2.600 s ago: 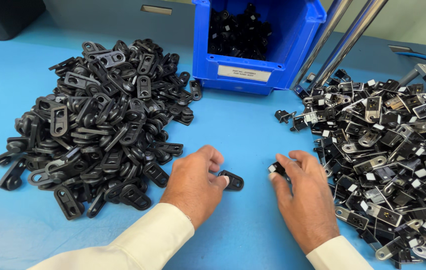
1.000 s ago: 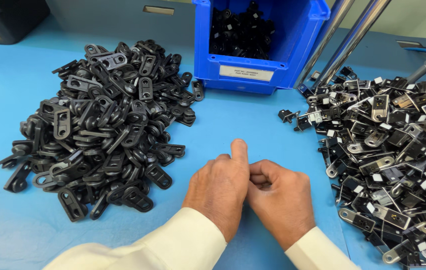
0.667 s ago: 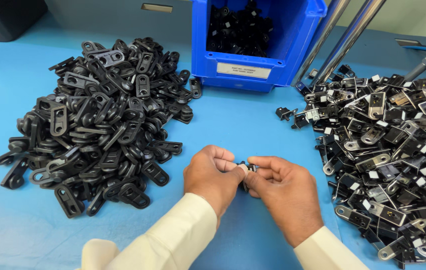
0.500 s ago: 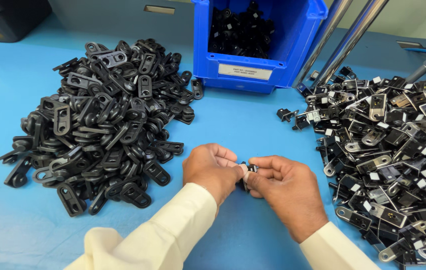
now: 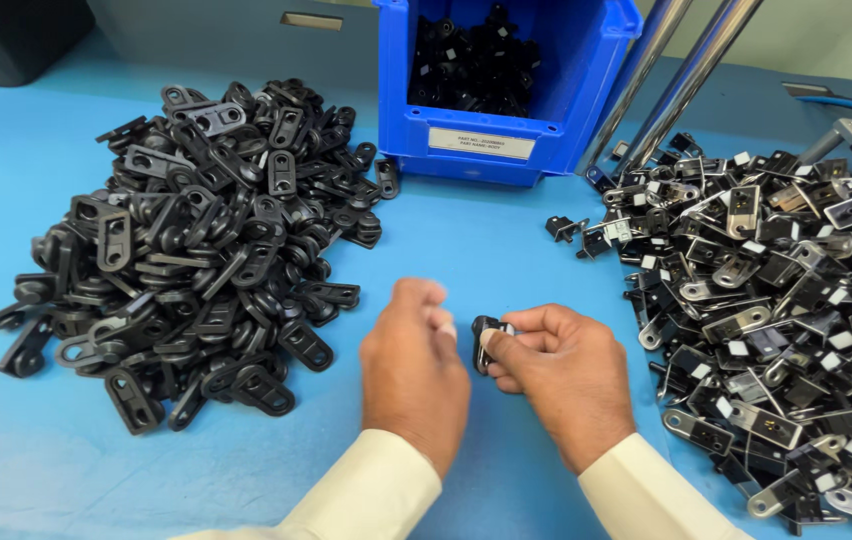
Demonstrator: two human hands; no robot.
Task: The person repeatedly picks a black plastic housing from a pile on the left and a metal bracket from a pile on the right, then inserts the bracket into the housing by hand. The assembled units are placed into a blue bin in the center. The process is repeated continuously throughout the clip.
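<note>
Blue bench (image 5: pixel 506 250) stretches under two heaps of parts: at left a pile of black plastic links (image 5: pixel 196 240), at rear a blue bin (image 5: pixel 506 90) of dark pieces. Centre, the left hand (image 5: pixel 416 365) has just let go, its fingers loosely curled and empty, where moments ago both hands pressed together. The right hand (image 5: pixel 561 375) pinches the joined black-and-metal piece (image 5: pixel 486 335) alone. Metal brackets (image 5: pixel 786 300) lie heaped at right.
</note>
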